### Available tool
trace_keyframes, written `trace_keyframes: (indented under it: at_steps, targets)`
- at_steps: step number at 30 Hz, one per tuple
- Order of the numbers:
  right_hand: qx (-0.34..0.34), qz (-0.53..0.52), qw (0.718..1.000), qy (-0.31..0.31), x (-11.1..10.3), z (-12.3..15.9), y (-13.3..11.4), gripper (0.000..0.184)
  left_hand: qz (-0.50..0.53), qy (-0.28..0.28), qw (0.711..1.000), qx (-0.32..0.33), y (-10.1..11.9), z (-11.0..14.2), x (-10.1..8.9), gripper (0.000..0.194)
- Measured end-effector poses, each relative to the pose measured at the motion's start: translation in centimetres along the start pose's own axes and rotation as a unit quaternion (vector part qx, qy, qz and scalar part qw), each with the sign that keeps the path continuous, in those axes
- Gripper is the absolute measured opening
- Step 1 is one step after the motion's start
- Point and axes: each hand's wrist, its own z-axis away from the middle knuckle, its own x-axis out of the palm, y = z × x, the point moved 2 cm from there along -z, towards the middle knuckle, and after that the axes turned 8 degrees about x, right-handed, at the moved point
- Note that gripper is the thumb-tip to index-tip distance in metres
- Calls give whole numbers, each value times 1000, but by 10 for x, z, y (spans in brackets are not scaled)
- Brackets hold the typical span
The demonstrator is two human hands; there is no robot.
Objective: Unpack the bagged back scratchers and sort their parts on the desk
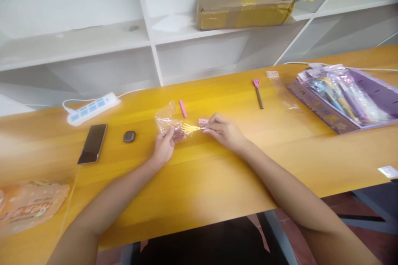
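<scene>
My left hand pinches the open end of a small clear plastic bag lying on the yellow table. With its fingers closed, my right hand grips the handle of a small yellow hand-shaped scratcher; the claw end points left at the bag's mouth. A little pink piece sits just behind my right fingers. A pink stick lies behind the bag.
A pink-headed scratcher with a dark handle and another clear bag lie further right. A purple box of packed items stands at far right. To the left lie a phone, a dark oval thing, a power strip and an orange packet.
</scene>
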Motion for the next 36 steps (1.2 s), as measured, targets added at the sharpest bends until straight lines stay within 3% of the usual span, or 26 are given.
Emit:
trace_keyframes:
  at_steps: [5, 13, 21, 36]
  targets:
    - [0, 21, 1000, -3, -7, -2, 4, 29, -13, -17, 1000, 1, -1, 0, 0, 43]
    - [22, -9, 999, -43, -1, 0, -2, 33, -53, -65, 996, 3, -4, 1, 1, 43]
    - [25, -7, 999, -33, -2, 0, -4, 38, -88, -97, 991, 2, -5, 4, 2, 48]
    - [43, 17, 999, -13, 20, 7, -18, 51, -48, -76, 996, -6, -2, 0, 3, 50]
